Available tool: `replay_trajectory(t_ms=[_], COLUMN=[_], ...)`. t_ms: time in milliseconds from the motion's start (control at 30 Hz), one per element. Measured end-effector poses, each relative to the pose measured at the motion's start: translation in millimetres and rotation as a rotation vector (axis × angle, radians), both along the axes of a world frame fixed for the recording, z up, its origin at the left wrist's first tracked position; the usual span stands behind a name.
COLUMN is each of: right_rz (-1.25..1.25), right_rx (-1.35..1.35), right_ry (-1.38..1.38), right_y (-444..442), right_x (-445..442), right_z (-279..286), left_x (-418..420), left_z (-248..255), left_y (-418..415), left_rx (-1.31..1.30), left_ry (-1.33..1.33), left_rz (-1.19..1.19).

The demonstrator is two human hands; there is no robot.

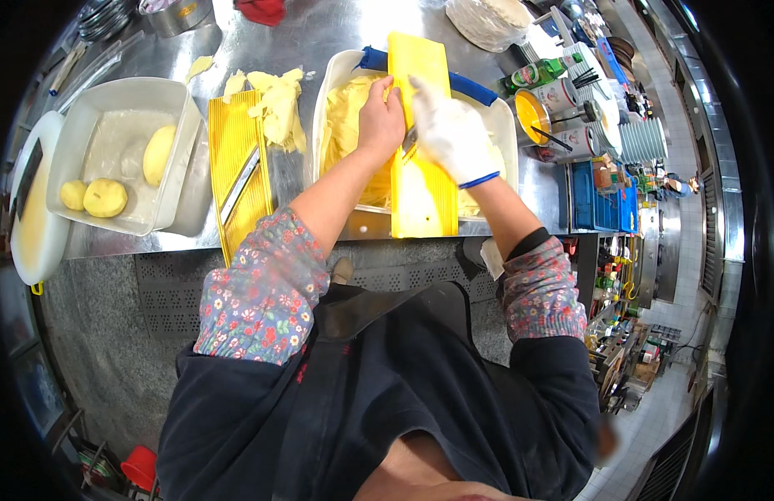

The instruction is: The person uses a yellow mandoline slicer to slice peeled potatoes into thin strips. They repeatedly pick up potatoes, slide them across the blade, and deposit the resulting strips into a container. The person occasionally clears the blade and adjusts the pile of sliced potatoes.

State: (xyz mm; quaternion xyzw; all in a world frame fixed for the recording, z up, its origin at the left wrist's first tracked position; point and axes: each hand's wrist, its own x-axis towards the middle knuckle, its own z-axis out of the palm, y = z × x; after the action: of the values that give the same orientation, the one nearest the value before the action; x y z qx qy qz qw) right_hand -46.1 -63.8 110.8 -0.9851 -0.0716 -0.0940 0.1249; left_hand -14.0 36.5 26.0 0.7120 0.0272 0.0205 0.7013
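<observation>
A yellow mandoline slicer [424, 206] lies lengthwise across a white plastic tub [512, 150]. Pale yellow slices, which look like potato [343, 141], fill much of the tub's left side. Bare, my left hand [383, 119] meets the slicer's left edge with fingertips and thumb; whether it grips there is unclear. My right hand [455, 134], in a white glove with a blue cuff, is over the slicer near its blade, blurred by motion. Anything beneath the glove is hidden. Blue cloth [473, 89] wraps part of the tub's far rim on both sides of the slicer.
Left of the tub lie a second yellow slicer [240, 169] and a heap of pale scraps [279, 109]. Farther left, a translucent bin [127, 216] holds peeled potatoes [105, 198]. A green bottle [540, 72] and a metal cup of orange liquid [529, 116] stand at right.
</observation>
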Motion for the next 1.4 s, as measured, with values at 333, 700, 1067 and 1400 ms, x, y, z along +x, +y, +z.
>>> replay_trajectory(t_ms=[333,700,1067,1400], right_rz=[0.181,-0.065,0.002,0.113], right_rx=[-0.233,0.028,0.524,-0.081], right_ry=[-0.042,-0.049,-0.039,-0.078], right_y=[-12,-44,-56,-16], right_x=[52,161,60,-30], right_z=[-18,-41,55,25], left_x=[0,-2,2,2], left_z=[-2,-5,-4,-1], left_y=[-4,-4,-3,-7], left_rx=[-0.031,-0.043,-0.009,-0.042], left_ry=[-0.019,-0.044,-0.059,-0.011], left_rz=[0.037,0.029,0.019,-0.045])
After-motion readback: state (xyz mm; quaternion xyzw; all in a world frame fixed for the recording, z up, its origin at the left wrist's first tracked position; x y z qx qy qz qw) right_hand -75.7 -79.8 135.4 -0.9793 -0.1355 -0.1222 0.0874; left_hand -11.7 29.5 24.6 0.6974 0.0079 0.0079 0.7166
